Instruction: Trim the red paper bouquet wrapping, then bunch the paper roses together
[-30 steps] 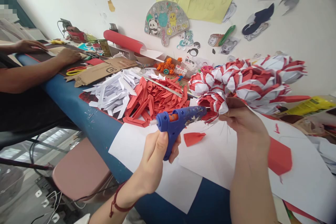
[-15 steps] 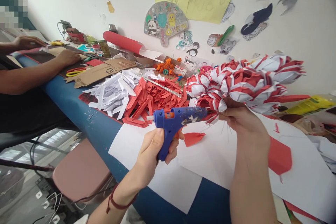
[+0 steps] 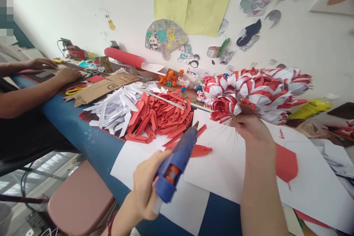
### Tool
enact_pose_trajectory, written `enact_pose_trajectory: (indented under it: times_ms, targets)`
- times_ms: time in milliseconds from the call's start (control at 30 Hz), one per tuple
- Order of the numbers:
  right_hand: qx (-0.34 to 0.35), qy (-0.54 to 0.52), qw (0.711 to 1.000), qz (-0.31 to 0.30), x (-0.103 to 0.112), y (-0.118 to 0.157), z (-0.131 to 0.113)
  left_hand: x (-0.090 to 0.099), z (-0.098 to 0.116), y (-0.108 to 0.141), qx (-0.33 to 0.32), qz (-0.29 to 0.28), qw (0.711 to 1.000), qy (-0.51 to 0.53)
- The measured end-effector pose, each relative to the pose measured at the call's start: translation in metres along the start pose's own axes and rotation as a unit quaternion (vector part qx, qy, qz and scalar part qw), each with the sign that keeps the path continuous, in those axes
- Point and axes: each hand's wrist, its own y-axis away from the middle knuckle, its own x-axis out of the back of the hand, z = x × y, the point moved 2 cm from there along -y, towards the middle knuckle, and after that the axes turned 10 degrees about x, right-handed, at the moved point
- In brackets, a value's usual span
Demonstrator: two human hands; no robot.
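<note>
My left hand (image 3: 145,184) is wrapped around a blue hot glue gun (image 3: 177,162), its nozzle tilted up and away over the paper sheets. My right hand (image 3: 253,127) grips a red-and-white folded paper flower (image 3: 224,107) from below; the fingers are partly hidden. Behind that flower is a bunch of larger paper flowers (image 3: 262,90), and I cannot tell whether the same hand bears them. Thin strands hang below the right hand. A red paper piece (image 3: 201,151) lies on a white sheet (image 3: 218,169) between the hands.
Piles of white paper strips (image 3: 118,107) and red paper strips (image 3: 163,114) lie ahead, with thin sticks (image 3: 166,99) across the red. Further left are flattened cardboard (image 3: 105,88), scissors (image 3: 76,89) and another person's forearms (image 3: 35,92). A yellow bottle (image 3: 311,108) lies at right.
The glue gun has drawn back from the paper flower, down toward me, and its nozzle has swung from pointing right to pointing up. My right hand still holds the flower. The camera view has shifted.
</note>
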Motion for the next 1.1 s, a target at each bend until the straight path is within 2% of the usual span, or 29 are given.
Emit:
enact_pose_trajectory:
  times_ms: [67,133,267,500,667,933,1100]
  targets:
    - [0.019,-0.009,0.999,0.031,0.008,0.001,-0.001,-0.002,0.002,0.001,-0.112,-0.047,0.989,-0.084]
    - [0.04,-0.016,0.997,0.057,0.014,0.002,-0.003,-0.005,0.001,0.002,-0.159,-0.095,0.972,-0.146]
    - [0.065,-0.011,0.996,0.065,0.022,0.005,-0.008,-0.012,-0.005,0.001,-0.146,-0.183,0.945,-0.229]
    - [0.067,-0.034,0.993,0.086,0.027,0.006,-0.012,-0.015,-0.011,-0.021,-0.151,-0.256,0.908,-0.295]
    - [0.068,-0.049,0.994,0.065,0.028,0.006,-0.009,-0.008,-0.013,-0.036,-0.168,-0.276,0.906,-0.274]
    - [0.05,-0.049,0.996,0.05,0.028,0.005,-0.008,-0.006,-0.022,-0.054,-0.159,-0.294,0.908,-0.253]
    - [0.042,-0.027,0.998,0.044,0.028,0.004,-0.007,-0.003,-0.019,-0.056,-0.128,-0.317,0.918,-0.2]
